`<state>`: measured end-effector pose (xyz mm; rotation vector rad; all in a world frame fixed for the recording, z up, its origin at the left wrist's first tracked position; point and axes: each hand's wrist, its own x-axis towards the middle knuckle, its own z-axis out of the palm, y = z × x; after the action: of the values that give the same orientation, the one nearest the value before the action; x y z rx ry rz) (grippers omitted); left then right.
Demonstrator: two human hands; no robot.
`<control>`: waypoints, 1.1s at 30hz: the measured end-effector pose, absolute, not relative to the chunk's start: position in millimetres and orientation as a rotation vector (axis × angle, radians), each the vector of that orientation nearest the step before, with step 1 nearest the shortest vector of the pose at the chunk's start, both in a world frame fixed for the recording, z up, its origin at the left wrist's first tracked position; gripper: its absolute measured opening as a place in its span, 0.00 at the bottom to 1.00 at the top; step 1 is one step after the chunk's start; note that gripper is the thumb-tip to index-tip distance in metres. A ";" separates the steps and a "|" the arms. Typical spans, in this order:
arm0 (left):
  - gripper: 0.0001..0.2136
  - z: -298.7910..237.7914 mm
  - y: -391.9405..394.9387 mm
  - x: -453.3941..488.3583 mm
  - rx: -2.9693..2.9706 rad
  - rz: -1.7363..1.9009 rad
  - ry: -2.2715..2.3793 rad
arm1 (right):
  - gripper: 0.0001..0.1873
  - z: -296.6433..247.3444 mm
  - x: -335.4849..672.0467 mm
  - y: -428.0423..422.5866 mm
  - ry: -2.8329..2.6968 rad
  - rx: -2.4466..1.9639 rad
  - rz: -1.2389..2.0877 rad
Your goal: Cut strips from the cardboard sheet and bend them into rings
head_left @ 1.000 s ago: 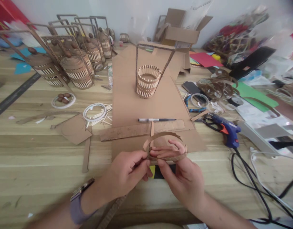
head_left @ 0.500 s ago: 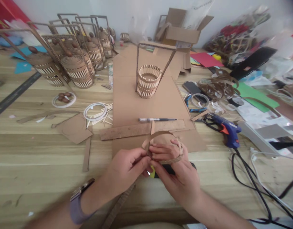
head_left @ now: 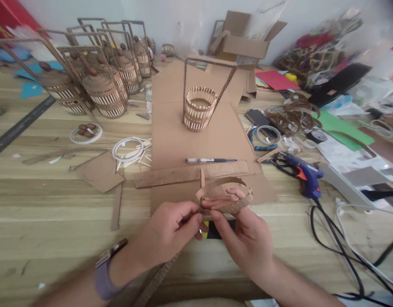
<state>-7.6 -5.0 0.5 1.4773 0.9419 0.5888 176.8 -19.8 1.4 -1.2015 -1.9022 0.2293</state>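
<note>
Fingers of left hand [head_left: 171,230], right hand [head_left: 246,238] pinched closed on cardboard loop [head_left: 229,181].

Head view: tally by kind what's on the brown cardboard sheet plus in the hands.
Slatted stick basket with cardboard handle: 1
Clear black-tipped pen: 1
Long flat brown cardboard strip: 1
Curled brown cardboard loop, in left hand and right hand: 1
Total: 4

Light wooden table [head_left: 56,204]. Centre: large cardboard sheet [head_left: 196,140]. 10 o'clock: lidded slat baskets [head_left: 103,96]. 9 o'clock: white tape ring [head_left: 126,147]. 3 o'clock: blue glue gun [head_left: 303,172], black cables [head_left: 340,251]. 1 o'clock: open cardboard box [head_left: 244,44].
</note>
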 end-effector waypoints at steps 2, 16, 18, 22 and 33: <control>0.13 1.1 -4.5 -7.4 1.447 0.585 0.931 | 0.05 1.5 177.1 -19.9 -1.868 -1.204 0.256; 0.13 -4.7 -0.8 -5.1 1.348 0.634 0.947 | 0.03 -10.0 172.0 -19.5 -1.952 -1.106 0.138; 0.13 -4.5 -2.2 -5.1 1.364 0.627 0.963 | 0.05 -9.7 172.2 -20.0 -1.936 -1.107 0.139; 0.13 -2.7 -4.4 -6.6 1.409 0.618 0.981 | 0.06 -4.8 173.7 -20.7 -1.952 -1.126 0.141; 0.12 -3.5 -2.5 -6.2 1.383 0.605 0.933 | 0.07 2.5 175.9 -20.1 -1.925 -1.142 0.197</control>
<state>-6.2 -2.5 -3.5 1.3826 0.9335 0.6054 175.9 -20.1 2.5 -1.1424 -1.9253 0.1969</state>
